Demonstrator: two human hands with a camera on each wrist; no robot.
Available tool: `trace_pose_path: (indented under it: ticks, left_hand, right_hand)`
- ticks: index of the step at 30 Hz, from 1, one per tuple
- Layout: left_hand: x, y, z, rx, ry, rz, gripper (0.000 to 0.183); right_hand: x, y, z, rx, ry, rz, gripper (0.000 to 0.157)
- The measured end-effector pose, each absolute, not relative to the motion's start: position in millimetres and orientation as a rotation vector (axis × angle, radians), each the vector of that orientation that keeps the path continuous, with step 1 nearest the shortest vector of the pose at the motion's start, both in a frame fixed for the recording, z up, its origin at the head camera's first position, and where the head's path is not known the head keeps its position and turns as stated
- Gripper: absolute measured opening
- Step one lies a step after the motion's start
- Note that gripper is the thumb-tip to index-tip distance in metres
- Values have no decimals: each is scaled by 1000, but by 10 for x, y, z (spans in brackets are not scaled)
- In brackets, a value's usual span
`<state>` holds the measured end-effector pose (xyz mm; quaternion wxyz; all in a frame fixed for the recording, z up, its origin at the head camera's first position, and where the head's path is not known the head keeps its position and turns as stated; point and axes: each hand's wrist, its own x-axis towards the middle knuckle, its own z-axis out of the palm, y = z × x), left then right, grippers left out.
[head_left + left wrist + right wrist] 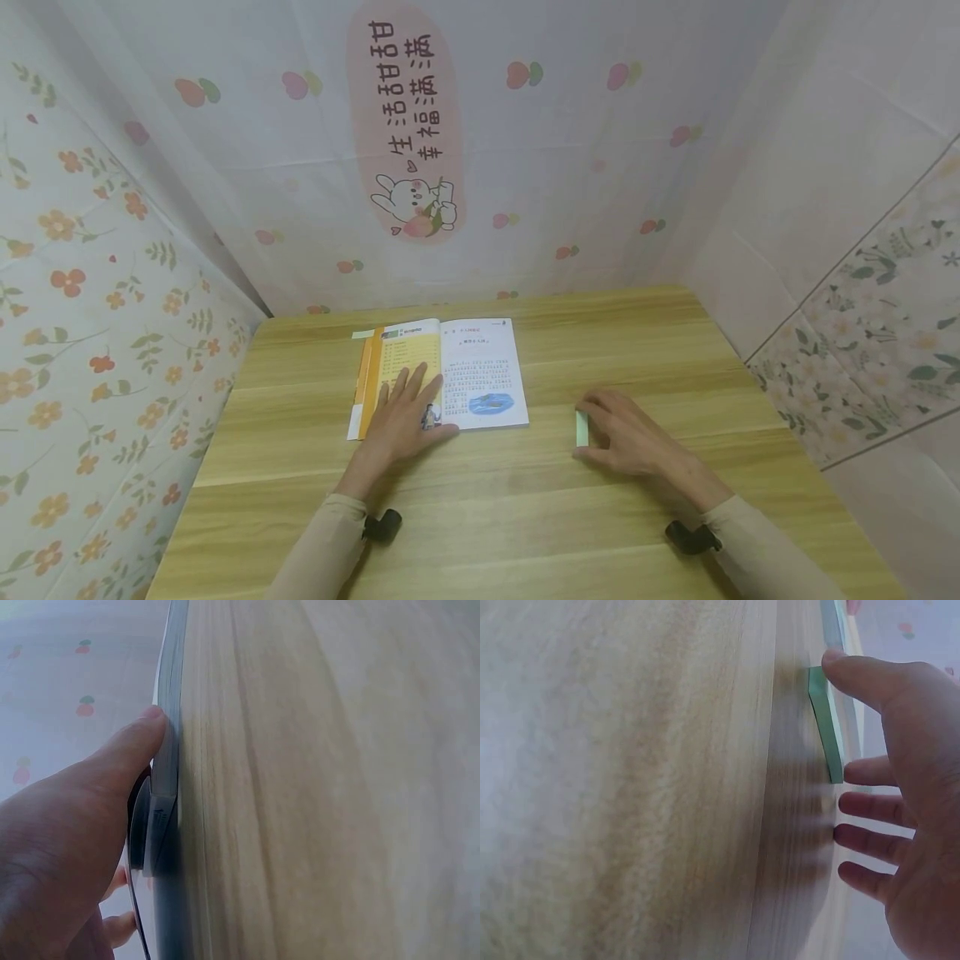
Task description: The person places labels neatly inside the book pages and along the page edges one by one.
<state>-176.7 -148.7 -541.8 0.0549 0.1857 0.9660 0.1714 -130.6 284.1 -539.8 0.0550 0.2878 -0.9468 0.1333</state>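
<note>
Left hand [405, 417]: one, fingers spread over the left page of the open book [480, 350], thumb along its near edge. Presumably so placed to weigh down a leaf inclined to spring up.

Right hand [626, 433]: one, thumb at the near end of a green strip [582, 429], forefinger at the far end, pinching it lengthwise; remaining fingers loose and apart. This end-to-end hold likely suits so narrow a piece, leaving its long sides uncovered. Whether the strip touches the table [510, 517], cannot tell.

Position: strip right of the book, well apart from it; book lying flat near the table's far side, probably for steady support.

Also present: pale green tab [364, 335], projecting at the book's far left corner, perhaps as a marker; patterned cloth [570, 167] behind.
</note>
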Motion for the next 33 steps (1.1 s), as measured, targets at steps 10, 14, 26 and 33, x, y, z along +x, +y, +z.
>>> trace_pose_path:
  ticks: [10,14,26,33]
  left_hand:
    - [-1772,-1489,-5410,566,2932,523,102]
    - [-1773,-1489,-5414,565,2934,525,102]
    - [-1769,-1497,-5427,568,2938,542,101]
    - [-1766,-1494,-5422,564,2941,538,101]
  right_hand:
    - [-1304,2828,-5387,864,-2894,420,70]
    - [-1303,2824,-5384,852,-2900,433,69]
    - [-1330,2812,-5394,847,-2906,406,70]
    - [-1332,2824,-5415,850,-2888,400,70]
